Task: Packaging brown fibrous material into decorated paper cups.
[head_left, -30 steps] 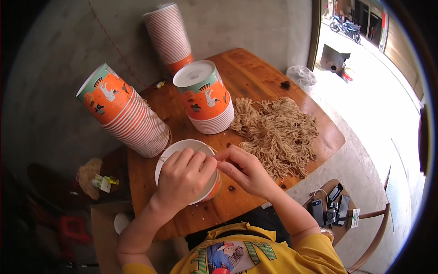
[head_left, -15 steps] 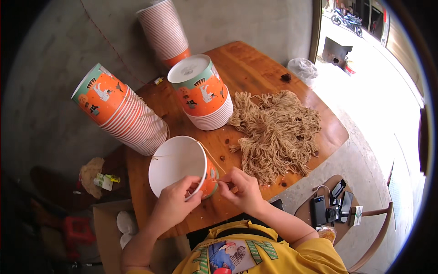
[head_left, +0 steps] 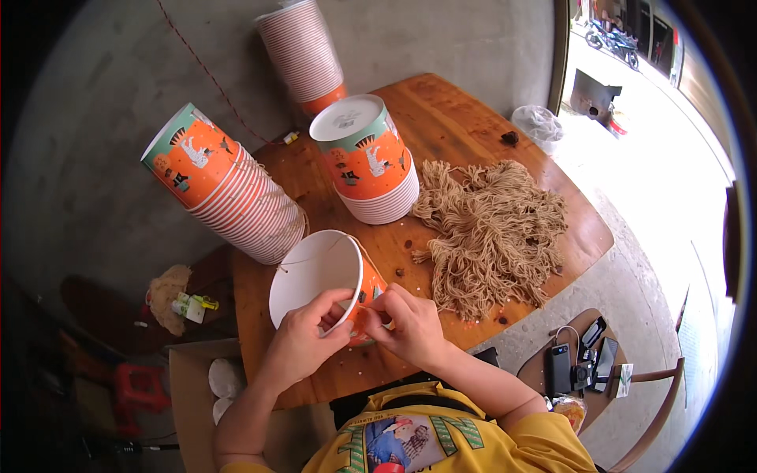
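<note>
Cup (head_left: 315, 276) tilting between both hands at the bench (head_left: 441, 102) edge.
Left hand (head_left: 303, 339) is gripping its rim; right hand (head_left: 410, 323) is pinching its side.

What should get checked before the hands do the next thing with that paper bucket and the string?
1. Left hand grips the paper bucket at its rim: ok.
2. Right hand is at the bucket's outer wall, fingers pinched together there: ok.
3. String spans the bucket's open mouth from side to side: ok.
4. String end is knotted at the near side: cannot tell, the fingers hide it.
5. More string within reach: ok, the pile of cut strings lies just right of the bucket on the table.
6. Room to work: ok, the lying stack of buckets and the upside-down stack sit apart from the bucket in hand.
</note>
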